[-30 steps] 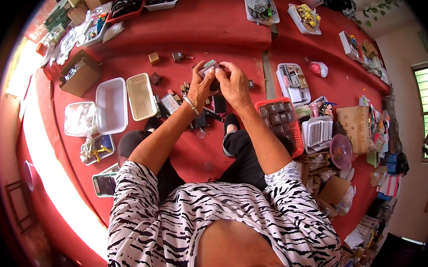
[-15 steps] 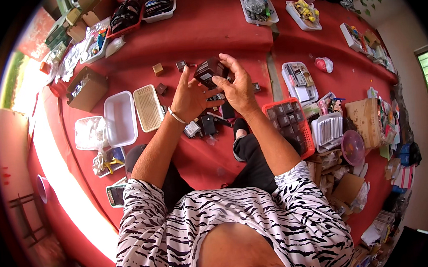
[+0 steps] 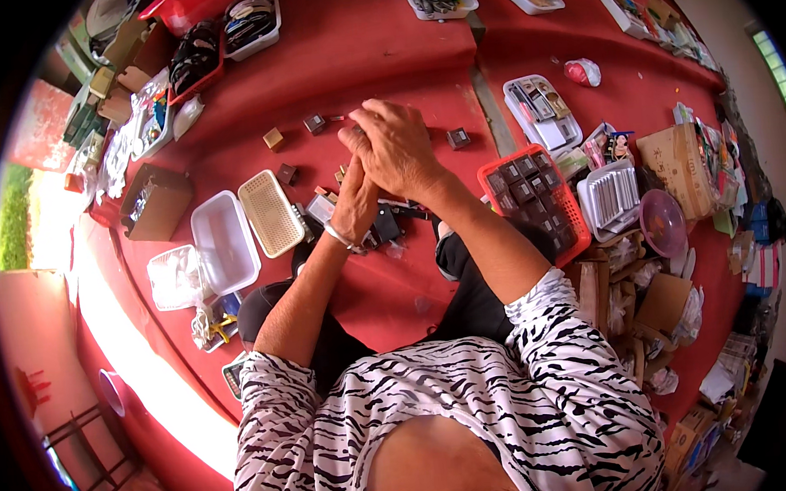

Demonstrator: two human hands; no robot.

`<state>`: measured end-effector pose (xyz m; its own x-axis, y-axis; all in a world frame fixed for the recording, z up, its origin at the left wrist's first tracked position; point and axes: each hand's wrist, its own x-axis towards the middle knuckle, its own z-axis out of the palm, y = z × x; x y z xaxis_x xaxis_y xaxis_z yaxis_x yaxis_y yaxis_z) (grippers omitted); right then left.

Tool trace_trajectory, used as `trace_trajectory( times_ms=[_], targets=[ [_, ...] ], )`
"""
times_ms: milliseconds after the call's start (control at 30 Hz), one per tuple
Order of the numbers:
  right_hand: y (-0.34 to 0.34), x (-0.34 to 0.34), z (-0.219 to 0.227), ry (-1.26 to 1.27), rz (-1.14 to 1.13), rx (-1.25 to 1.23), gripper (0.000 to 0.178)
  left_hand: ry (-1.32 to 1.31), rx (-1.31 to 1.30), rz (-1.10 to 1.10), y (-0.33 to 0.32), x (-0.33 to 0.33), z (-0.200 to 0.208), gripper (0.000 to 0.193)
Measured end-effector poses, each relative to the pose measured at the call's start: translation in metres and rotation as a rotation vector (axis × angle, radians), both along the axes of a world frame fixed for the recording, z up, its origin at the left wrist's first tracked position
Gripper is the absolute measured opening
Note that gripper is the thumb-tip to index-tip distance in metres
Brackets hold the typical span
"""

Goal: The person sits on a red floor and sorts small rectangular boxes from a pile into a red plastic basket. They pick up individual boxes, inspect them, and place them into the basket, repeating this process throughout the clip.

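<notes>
Grip: pressing right hand (image 3: 399,152) over left hand (image 3: 353,201); cannot tell whether clasping anything between.
Dark box (image 3: 458,138): lying on red cloth (image 3: 369,304), right of right hand, apart.
Handling: probably light, stiff, easily dented at corners.
Hold: best pinched across opposite sides.

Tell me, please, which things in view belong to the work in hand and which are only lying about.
Likely part of the work:
left hand and right hand, overlapping; anything held is hidden
small dark box to their right
dark boxes in the red basket

Apparently just lying about:
purple bowl
cardboard carton
red-and-white bundle
</notes>
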<state>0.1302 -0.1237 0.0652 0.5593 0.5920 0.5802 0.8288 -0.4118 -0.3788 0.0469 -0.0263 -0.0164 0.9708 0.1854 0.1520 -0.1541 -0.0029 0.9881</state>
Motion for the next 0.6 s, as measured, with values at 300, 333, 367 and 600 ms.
trace_trajectory(
  times_ms=[300, 333, 367, 600],
  targets=[
    [-0.034, 0.023, 0.001, 1.215, 0.266, 0.154, 0.06, -0.018, -0.193, 0.151, 0.005, -0.003, 0.06, 0.054],
    [-0.033, 0.014, 0.002, 1.258, 0.39, 0.226, 0.052, -0.105, -0.155, 0.12, 0.006, -0.002, 0.06, 0.061],
    [-0.03, 0.007, 0.004, 1.299, 0.515, 0.299, 0.048, -0.158, -0.038, 0.161, 0.009, -0.001, 0.054, 0.064],
    [-0.022, 0.004, 0.001, 1.248, 0.376, 0.423, 0.045, -0.06, -0.228, 0.263, 0.011, -0.001, 0.056, 0.063]
  ],
)
